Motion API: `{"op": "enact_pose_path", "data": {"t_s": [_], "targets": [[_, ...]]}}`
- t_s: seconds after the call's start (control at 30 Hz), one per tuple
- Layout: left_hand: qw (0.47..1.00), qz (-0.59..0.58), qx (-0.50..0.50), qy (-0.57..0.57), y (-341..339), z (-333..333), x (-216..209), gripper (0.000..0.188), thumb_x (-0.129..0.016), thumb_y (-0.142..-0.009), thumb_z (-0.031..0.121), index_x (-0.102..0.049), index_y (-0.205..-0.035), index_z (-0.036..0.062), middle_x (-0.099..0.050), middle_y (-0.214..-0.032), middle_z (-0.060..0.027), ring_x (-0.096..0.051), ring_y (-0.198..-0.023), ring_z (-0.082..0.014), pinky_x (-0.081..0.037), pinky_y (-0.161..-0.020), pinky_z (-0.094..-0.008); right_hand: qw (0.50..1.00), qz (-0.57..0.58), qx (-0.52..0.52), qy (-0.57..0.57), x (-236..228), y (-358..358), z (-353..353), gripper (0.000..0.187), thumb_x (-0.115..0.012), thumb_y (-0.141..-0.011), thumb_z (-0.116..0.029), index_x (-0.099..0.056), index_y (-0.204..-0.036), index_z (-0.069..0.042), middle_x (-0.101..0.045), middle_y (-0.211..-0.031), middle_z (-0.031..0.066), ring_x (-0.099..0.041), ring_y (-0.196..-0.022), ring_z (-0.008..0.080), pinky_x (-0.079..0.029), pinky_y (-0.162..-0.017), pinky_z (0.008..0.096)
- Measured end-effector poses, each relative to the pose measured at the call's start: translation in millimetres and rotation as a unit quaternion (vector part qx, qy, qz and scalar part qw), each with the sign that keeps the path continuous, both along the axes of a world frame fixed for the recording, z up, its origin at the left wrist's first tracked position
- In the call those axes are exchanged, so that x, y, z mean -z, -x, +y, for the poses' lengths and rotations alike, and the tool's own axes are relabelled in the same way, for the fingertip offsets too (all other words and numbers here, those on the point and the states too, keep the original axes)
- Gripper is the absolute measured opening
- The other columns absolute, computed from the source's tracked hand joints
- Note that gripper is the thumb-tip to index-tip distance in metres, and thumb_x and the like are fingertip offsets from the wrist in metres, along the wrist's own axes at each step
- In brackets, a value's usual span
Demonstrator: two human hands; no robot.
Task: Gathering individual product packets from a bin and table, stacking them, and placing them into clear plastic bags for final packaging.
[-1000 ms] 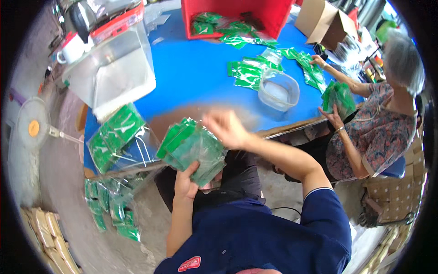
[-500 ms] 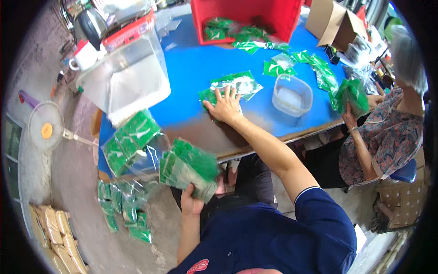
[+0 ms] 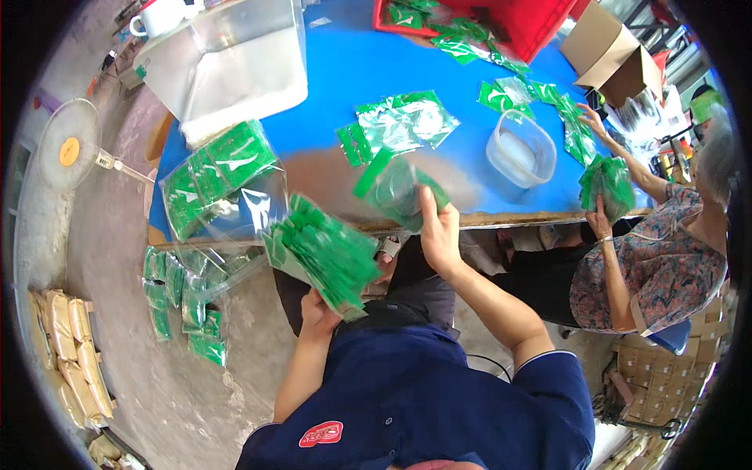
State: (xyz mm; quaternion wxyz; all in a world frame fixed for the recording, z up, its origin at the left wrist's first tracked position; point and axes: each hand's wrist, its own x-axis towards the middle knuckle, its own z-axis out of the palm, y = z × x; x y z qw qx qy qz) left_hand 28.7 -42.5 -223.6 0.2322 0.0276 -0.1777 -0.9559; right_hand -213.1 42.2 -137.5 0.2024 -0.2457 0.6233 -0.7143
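Observation:
My left hand (image 3: 319, 315) grips a thick fanned stack of flat green packets (image 3: 333, 254) by its lower end, in front of the table's near edge. Pinched between the thumb and fingers of my right hand (image 3: 440, 235) is a clear-and-green packet (image 3: 394, 186), somewhat blurred, held to the right of the stack. Beyond it, a spread of overlapping green packets (image 3: 407, 121) lies on the blue table (image 3: 352, 63). Left of the stack, a clear plastic bag full of green packets (image 3: 223, 176) rests on the table's near left corner.
A clear bin (image 3: 251, 70) stands back left, a red crate (image 3: 533, 27) with packets at the back. A clear tub (image 3: 521, 153) sits to the right. A co-worker (image 3: 646, 258) there holds packets (image 3: 607, 186). More bagged packets (image 3: 192, 301) appear below the left table edge.
My right hand has lifted off the packets on the table and come toward me, now with a packet in it. The co-worker's far hand has reached toward the row of packets.

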Motion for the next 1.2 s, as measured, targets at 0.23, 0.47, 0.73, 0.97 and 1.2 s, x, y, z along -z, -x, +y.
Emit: {"op": "enact_pose_path", "data": {"t_s": [0.23,0.47,0.73,0.97,1.2], "targets": [[0.997,-0.010,0.042,-0.070,25,4,0,0.073,-0.074,-0.088,0.034,-0.045,-0.144,-0.0027,-0.053,-0.145,-0.0185,-0.051,-0.133,-0.0373,-0.040,-0.113,-0.0537,0.956,-0.283,-0.007,0.077,-1,-33,-8,0.028,-0.059,-0.104,-0.029,-0.066,-0.116,-0.004,-0.068,-0.114,0.0022,-0.061,-0.102,0.0118,-0.048,-0.091,0.0311],[0.991,0.009,0.037,-0.129,16,-2,43,0.052,-0.059,-0.097,0.026,-0.049,-0.141,-0.0007,-0.056,-0.141,-0.0172,-0.054,-0.129,-0.0343,-0.044,-0.109,-0.0513,0.954,-0.290,0.039,0.064,-10,-34,8,0.034,-0.062,-0.102,-0.029,-0.060,-0.123,-0.002,-0.066,-0.118,0.0054,-0.063,-0.102,0.0149,-0.050,-0.092,0.0333],[0.989,0.067,0.055,-0.121,-31,-39,48,0.048,-0.055,-0.098,0.025,-0.052,-0.142,0.0051,-0.049,-0.149,-0.0178,-0.046,-0.136,-0.0390,-0.032,-0.115,-0.0650,0.881,-0.368,-0.278,-0.104,75,38,119,0.037,-0.066,-0.098,-0.024,-0.063,-0.122,0.003,-0.071,-0.111,0.0086,-0.066,-0.100,0.0140,-0.053,-0.091,0.0309],[0.984,0.013,0.133,-0.114,-24,-57,27,0.046,-0.055,-0.098,0.024,-0.053,-0.139,0.0039,-0.057,-0.140,-0.0157,-0.053,-0.130,-0.0354,-0.041,-0.112,-0.0563,0.889,-0.456,-0.010,-0.033,160,136,236,0.038,-0.060,-0.100,-0.030,-0.066,-0.118,0.004,-0.070,-0.114,0.0139,-0.068,-0.100,0.0267,-0.052,-0.096,0.0380],[0.985,-0.168,-0.001,-0.049,15,-9,-1,0.053,-0.063,-0.097,0.021,-0.046,-0.144,0.0027,-0.054,-0.144,-0.0141,-0.049,-0.134,-0.0345,-0.037,-0.115,-0.0555,0.866,0.043,-0.466,-0.177,11,65,88,0.031,-0.054,-0.105,-0.021,-0.064,-0.119,0.004,-0.071,-0.105,0.0115,-0.069,-0.095,0.0162,-0.056,-0.084,0.0321]]}}
